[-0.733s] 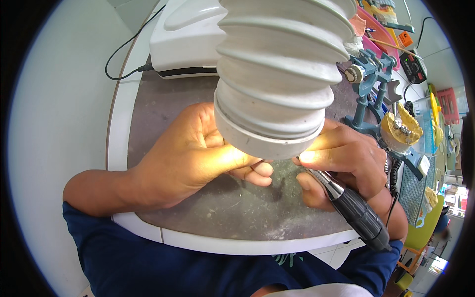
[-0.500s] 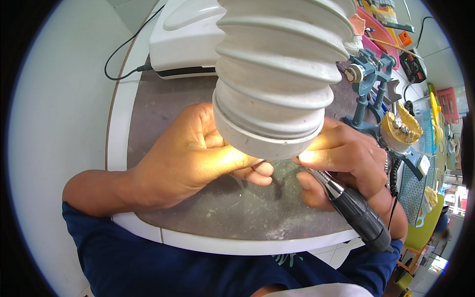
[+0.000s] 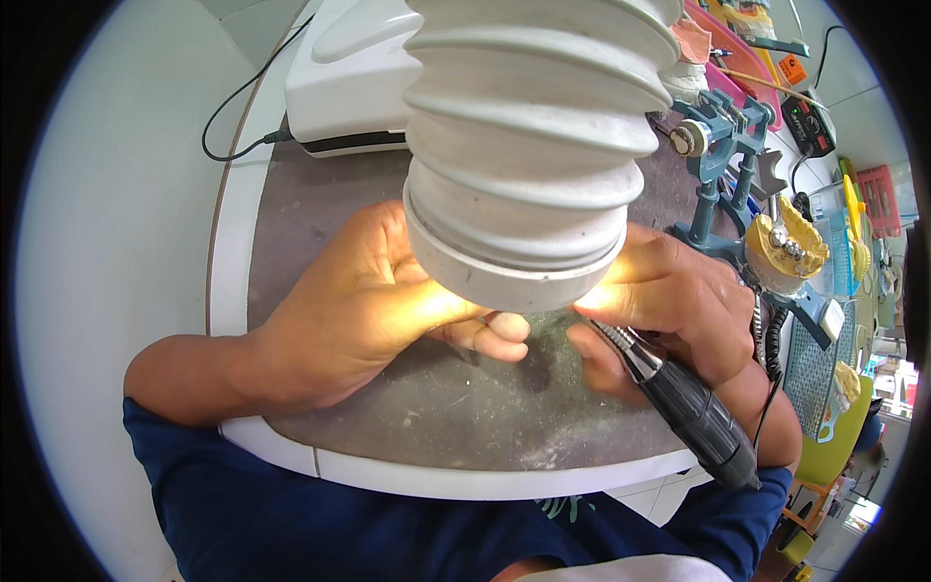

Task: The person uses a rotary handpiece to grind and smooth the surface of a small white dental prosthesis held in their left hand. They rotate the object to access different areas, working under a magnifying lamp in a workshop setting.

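My right hand [image 3: 679, 301] is closed around a rotary handpiece [image 3: 685, 403], black at the body with a silver collar. Its tip points up and left toward the rim of a white ribbed suction hose [image 3: 529, 145], which hides the tip. Opposite it, my left hand [image 3: 369, 301] has its thumb and fingers pinched together under the hose rim. Whatever the left fingertips hold is hidden by the hose. Bright light falls on the fingers of both hands.
A dusty grey worktop [image 3: 417, 417] with a white edge lies below. Behind stands a white machine [image 3: 354, 78] with a black cable. To the right are a blue-grey articulator [image 3: 722, 175], a yellow dental cast [image 3: 787, 247] with metal crowns, and a black control box [image 3: 808, 124].
The hose appears slightly further left and covers more of the left fingertips. Both hands have shifted only a little, and the handpiece stays in the right hand.
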`<state>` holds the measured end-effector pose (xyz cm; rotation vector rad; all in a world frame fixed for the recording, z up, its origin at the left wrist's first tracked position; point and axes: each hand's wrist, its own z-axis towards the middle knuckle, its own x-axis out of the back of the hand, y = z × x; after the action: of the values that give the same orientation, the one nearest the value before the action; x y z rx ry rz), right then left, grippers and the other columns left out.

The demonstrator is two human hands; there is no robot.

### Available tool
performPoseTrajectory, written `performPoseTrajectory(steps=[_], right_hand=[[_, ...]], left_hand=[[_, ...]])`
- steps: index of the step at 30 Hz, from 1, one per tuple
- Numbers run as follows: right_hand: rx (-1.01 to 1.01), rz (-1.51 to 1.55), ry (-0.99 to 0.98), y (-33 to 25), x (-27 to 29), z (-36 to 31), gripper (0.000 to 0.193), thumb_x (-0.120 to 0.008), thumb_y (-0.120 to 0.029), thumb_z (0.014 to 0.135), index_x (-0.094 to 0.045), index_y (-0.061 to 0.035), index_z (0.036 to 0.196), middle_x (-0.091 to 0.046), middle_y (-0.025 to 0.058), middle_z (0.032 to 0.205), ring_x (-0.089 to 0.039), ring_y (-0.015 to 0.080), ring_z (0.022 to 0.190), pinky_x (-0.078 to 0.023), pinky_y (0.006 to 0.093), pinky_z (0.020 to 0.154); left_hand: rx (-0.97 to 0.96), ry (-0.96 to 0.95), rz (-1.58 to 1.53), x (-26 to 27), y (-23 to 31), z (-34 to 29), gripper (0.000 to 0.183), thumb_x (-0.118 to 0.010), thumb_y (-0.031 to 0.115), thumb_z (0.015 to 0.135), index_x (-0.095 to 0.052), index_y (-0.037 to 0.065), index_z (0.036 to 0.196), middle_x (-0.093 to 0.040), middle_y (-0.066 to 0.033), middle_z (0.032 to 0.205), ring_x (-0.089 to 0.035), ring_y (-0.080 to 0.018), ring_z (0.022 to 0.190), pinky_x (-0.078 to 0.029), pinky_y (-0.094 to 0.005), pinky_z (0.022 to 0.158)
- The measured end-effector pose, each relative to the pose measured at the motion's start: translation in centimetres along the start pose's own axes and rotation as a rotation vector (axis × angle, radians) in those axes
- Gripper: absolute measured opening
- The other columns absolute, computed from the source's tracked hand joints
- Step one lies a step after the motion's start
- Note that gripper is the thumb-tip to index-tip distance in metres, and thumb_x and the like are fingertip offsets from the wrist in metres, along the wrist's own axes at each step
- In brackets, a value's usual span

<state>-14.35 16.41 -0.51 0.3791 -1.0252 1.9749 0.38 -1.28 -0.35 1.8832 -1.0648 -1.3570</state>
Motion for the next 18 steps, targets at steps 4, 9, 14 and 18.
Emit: performPoseTrajectory(steps=[4, 9, 14, 18], right_hand=[[-0.010, -0.026, -0.008, -0.12, 0.18, -0.04, 0.024, -0.079, 0.003, 0.065, -0.065, 0.0019, 0.084, -0.065, 0.0140, 0.074, -0.072, 0.0315, 0.080, -0.059, 0.0348, 0.069], [-0.006, -0.013, 0.025, 0.07, 0.01, -0.22, 0.024, -0.079, 0.003, 0.065, -0.066, 0.0019, 0.084, -0.065, 0.0140, 0.074, -0.072, 0.0314, 0.080, -0.058, 0.0336, 0.067], [-0.001, -0.032, -0.050, 0.45, 0.47, -0.79, 0.027, -0.079, -0.004, 0.072, -0.063, -0.0017, 0.094, -0.068, 0.0210, 0.095, -0.071, 0.0311, 0.086, -0.056, 0.0335, 0.070], [0.009, -0.045, -0.085, 0.25, 0.63, -0.55, 0.028, -0.079, -0.005, 0.074, -0.062, -0.0015, 0.096, -0.068, 0.0221, 0.097, -0.071, 0.0315, 0.087, -0.056, 0.0339, 0.071]], left_hand=[[0.008, 0.009, 0.014, -0.17, 0.12, 0.02, 0.038, -0.058, 0.005, 0.094, -0.049, -0.004, 0.129, -0.064, -0.0146, 0.104, -0.068, -0.0219, 0.088, -0.060, -0.0391, 0.080], [0.014, 0.004, 0.008, -0.19, 0.24, -0.02, 0.037, -0.059, 0.005, 0.093, -0.049, -0.004, 0.128, -0.064, -0.0150, 0.103, -0.069, -0.0232, 0.085, -0.060, -0.0394, 0.080], [0.017, 0.013, -0.005, -0.19, 0.22, -0.11, 0.038, -0.059, 0.005, 0.093, -0.049, -0.004, 0.128, -0.064, -0.0156, 0.103, -0.070, -0.0244, 0.084, -0.060, -0.0397, 0.080], [0.015, 0.014, -0.010, -0.22, 0.25, -0.14, 0.038, -0.060, 0.006, 0.093, -0.049, -0.004, 0.128, -0.065, -0.0158, 0.104, -0.070, -0.0246, 0.084, -0.060, -0.0401, 0.080]])
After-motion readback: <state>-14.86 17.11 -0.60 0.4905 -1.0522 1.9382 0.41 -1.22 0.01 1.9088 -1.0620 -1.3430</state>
